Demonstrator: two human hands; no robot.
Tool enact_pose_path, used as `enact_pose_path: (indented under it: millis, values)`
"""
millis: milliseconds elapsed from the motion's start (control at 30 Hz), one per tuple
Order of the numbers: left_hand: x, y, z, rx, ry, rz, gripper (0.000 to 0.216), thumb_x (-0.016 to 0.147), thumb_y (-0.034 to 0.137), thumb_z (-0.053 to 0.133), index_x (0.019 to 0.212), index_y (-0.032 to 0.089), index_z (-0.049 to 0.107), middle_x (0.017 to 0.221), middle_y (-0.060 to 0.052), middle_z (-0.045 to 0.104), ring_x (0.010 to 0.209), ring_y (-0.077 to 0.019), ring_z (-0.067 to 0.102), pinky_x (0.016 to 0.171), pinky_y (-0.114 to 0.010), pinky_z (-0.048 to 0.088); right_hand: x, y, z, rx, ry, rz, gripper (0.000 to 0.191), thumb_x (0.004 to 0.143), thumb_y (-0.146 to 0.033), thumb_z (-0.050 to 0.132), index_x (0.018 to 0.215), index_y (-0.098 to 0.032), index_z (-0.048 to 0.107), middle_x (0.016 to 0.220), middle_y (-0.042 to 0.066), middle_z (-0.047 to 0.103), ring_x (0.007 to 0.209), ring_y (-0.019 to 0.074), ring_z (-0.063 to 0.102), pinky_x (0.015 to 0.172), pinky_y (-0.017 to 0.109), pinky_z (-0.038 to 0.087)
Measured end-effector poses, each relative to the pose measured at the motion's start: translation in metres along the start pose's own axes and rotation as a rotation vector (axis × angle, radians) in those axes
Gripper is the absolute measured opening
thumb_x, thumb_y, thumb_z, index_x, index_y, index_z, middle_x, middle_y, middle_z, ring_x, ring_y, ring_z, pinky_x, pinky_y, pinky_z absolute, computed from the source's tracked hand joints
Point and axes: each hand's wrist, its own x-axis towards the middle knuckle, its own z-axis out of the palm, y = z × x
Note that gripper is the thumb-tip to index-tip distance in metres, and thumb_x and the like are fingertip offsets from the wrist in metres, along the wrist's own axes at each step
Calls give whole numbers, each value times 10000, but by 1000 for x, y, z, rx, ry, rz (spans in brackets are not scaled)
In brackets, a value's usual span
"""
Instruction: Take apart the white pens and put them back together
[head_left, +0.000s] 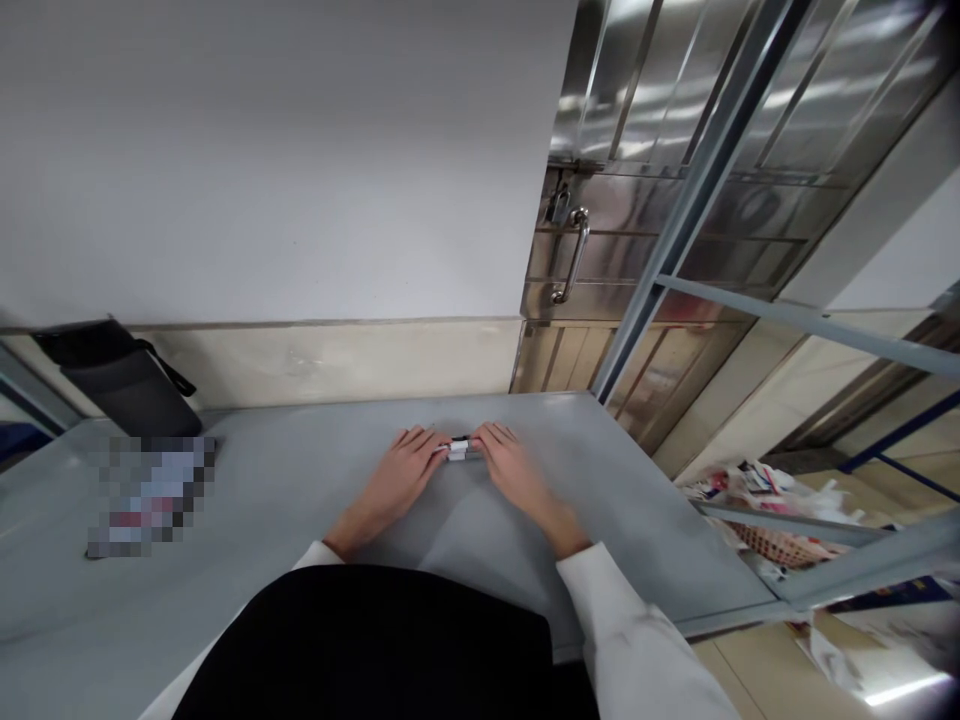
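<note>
A small bundle of short white-and-dark sticks (458, 451) lies crosswise between my two hands, just above or on the grey tabletop; their exact kind is too small to make out. My left hand (405, 465) has its fingers closed on the bundle's left end. At the right end, my right hand (510, 463) pinches with thumb and fingers, slightly blurred. Both hands cover the ends of the sticks, so only their middle shows.
On the left of the grey table (285, 500) stands a dark grey case with a strap (131, 380), beside a pixelated flat object (150, 500). A metal frame post (675, 240) rises at the right corner. Beyond it, a basket (780, 545) holds plastic bags.
</note>
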Motion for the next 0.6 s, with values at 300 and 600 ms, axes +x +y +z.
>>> enact_pose_path:
  millis: [300, 600]
  values:
    - [5, 5, -7, -299, 45, -170, 353, 1094, 331, 366, 1156, 208, 690, 1127, -77, 753, 1039, -253, 665, 960, -384, 457, 17, 0, 2, -87, 41, -33, 275, 1019, -33, 393, 926, -197, 594, 903, 75, 648, 885, 253, 558, 809, 381, 416]
    - [7, 2, -7, -540, -24, -353, 454, 1047, 451, 383, 882, 176, 705, 694, 9, 609, 697, -183, 563, 672, -282, 382, 23, 7, 5, -193, 46, -127, 261, 1015, -33, 416, 905, -202, 583, 926, 77, 644, 888, 252, 532, 796, 380, 393]
